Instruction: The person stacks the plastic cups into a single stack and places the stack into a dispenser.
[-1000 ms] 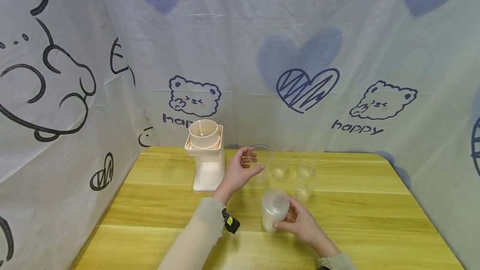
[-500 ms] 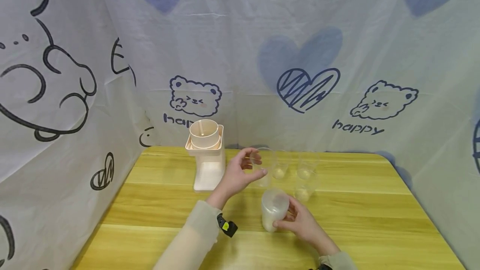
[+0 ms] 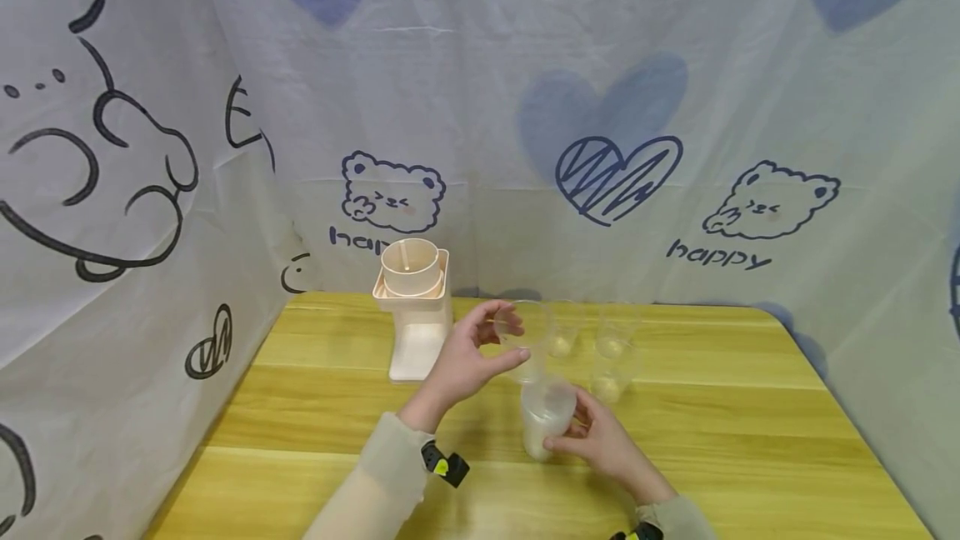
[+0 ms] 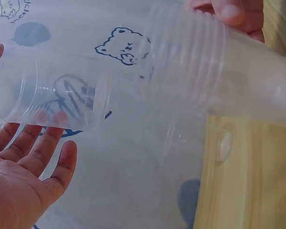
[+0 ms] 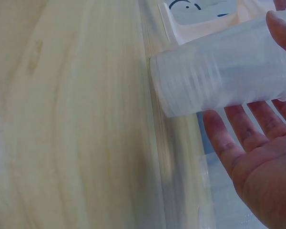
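Note:
In the head view my left hand (image 3: pixel 468 357) holds a clear plastic cup (image 3: pixel 531 344) between thumb and fingers. Its base is close to the top of a stack of nested clear cups (image 3: pixel 546 419); whether they touch I cannot tell. That stack is gripped low on its right side by my right hand (image 3: pixel 607 440). The left wrist view shows the single cup (image 4: pixel 52 95) resting against the left hand's fingers (image 4: pixel 35 157), beside the ribbed rims of the stack (image 4: pixel 190 62). From the right wrist, the stack (image 5: pixel 219 71) lies between thumb and fingers (image 5: pixel 248 129).
Several clear cups (image 3: pixel 607 386) stand apart on the wooden table (image 3: pixel 720 440), right of the hands. A cream-coloured holder (image 3: pixel 420 348) with a round container (image 3: pixel 410 267) on top stands at the back left. A printed cloth (image 3: pixel 480 107) hangs behind the table.
My left hand has brought its cup slightly towards me and down to the stack's top. The right hand, with the stack, has shifted only slightly.

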Tool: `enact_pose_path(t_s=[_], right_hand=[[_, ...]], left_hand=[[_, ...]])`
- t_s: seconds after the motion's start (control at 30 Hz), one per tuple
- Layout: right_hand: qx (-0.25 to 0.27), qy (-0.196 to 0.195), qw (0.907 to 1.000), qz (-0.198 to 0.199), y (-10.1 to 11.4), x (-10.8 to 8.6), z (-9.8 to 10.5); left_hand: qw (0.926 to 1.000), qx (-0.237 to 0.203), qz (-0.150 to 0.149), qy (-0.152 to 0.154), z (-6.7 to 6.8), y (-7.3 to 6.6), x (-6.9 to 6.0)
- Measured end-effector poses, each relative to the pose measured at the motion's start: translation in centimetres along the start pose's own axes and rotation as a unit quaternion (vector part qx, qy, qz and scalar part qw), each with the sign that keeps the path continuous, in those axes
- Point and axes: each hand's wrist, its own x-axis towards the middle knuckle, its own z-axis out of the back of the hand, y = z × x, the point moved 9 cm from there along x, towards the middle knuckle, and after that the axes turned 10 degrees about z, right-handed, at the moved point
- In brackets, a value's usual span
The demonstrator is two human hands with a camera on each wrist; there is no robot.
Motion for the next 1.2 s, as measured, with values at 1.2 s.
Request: enact_pose_path(t_s=[1.2], right_hand=[[-0.007,-0.008,0.9999,0.003,-0.4,2.2,-0.2]], left_hand=[[0.9982,-0.017,0.019,0.055,-1.5,1.8,-0.5]])
